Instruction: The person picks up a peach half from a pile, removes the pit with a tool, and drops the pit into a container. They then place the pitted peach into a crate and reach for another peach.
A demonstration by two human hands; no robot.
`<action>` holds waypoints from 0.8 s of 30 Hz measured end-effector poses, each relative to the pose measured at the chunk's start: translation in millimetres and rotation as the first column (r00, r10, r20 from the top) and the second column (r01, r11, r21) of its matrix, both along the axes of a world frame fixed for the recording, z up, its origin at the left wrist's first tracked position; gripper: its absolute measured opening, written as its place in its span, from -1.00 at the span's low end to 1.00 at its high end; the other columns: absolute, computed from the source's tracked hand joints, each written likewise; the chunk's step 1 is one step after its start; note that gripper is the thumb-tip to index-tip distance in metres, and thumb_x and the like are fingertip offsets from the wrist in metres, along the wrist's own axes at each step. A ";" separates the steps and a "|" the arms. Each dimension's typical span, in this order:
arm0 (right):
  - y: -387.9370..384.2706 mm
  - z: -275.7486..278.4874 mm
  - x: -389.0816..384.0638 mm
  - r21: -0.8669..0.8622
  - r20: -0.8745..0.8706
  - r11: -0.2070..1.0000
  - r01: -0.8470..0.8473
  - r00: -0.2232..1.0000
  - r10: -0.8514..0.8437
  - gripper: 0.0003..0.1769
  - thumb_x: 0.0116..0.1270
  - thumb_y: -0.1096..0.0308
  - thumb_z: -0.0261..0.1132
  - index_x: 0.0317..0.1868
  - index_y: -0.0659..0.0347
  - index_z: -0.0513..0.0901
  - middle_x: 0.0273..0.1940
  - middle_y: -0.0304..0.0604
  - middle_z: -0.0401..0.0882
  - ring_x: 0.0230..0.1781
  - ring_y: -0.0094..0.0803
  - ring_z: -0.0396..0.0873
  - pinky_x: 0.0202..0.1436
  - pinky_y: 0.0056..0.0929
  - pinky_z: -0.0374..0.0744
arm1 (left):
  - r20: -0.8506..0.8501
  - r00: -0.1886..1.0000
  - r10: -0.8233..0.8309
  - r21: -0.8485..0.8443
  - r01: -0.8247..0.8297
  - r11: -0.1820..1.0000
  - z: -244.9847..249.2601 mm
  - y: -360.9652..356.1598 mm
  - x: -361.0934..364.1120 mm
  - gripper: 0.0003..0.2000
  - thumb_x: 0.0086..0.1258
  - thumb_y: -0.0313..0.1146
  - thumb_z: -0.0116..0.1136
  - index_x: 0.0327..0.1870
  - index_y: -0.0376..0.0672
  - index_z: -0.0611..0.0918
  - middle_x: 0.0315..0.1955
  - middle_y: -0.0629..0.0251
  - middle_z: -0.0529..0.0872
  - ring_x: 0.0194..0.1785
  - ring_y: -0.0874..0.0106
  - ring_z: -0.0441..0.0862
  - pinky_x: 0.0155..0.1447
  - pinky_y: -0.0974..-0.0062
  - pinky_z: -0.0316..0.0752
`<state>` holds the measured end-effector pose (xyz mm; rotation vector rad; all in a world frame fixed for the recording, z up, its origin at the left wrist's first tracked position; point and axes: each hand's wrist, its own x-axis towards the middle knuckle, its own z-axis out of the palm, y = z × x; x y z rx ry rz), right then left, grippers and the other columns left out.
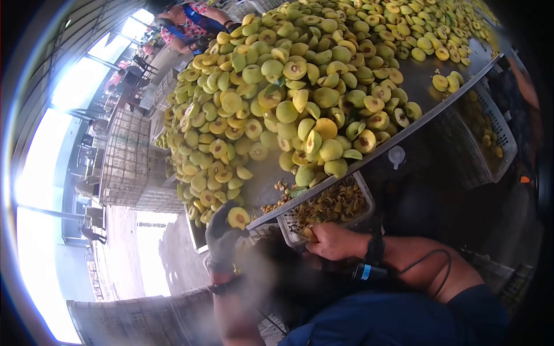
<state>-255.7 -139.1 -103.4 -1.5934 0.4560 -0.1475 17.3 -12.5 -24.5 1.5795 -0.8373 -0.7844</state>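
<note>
My left hand (221, 230), in a grey glove, is closed on a halved yellow-green fruit (238, 218) beside the corner of the metal table (254, 187). My bare right hand (333, 241) is closed at the near rim of a white basket (369, 199), its fingers curled round something too small to make out. Brown and yellow scraps (340, 203) fill that basket, which sits under the table's edge. A large heap of halved fruit (288, 109) covers much of the table, many with brown centres showing.
Across the table at upper left is a person (193, 26) in a floral top. Stacked crates (127, 155) stand at the left. Another basket (502, 135) with fruit pieces and a co-worker's arm (524, 86) are at the right. A small clear cup (396, 155) lies near the table edge.
</note>
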 end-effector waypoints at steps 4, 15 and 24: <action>3.3 0.5 6.5 -0.057 -0.023 0.998 -0.009 1.000 0.008 -0.72 0.38 0.25 0.30 -0.19 0.36 0.66 -0.32 0.21 0.73 -0.22 0.13 0.74 -0.11 -0.02 0.63 | 0.080 0.993 0.085 -0.062 -0.081 0.995 -15.6 60.5 10.8 -0.15 0.17 0.00 0.54 0.41 -0.40 0.51 0.21 0.06 0.66 0.07 0.23 0.73 -0.21 0.40 0.75; 7.7 13.8 13.9 -0.088 0.067 0.996 -0.026 0.997 0.032 -0.66 0.40 0.24 0.29 -0.03 0.39 0.60 -0.18 0.27 0.73 -0.09 0.22 0.72 0.01 -0.01 0.64 | -0.173 0.976 -0.133 0.000 0.135 0.991 -20.4 6.0 -80.9 -0.19 0.23 -0.01 0.48 0.39 -0.47 0.54 0.18 0.04 0.72 0.20 0.23 0.70 0.33 0.28 0.58; 0.9 9.1 7.5 -0.077 0.095 0.997 0.000 0.995 0.007 -0.66 0.48 0.27 0.28 0.08 0.36 0.53 -0.27 0.14 0.74 -0.22 0.07 0.75 -0.11 -0.08 0.66 | -0.106 0.975 -0.195 0.049 0.201 0.978 -14.8 -15.0 -89.0 -0.23 0.24 0.03 0.42 0.31 -0.48 0.60 0.13 0.07 0.75 0.16 0.29 0.71 0.31 0.33 0.58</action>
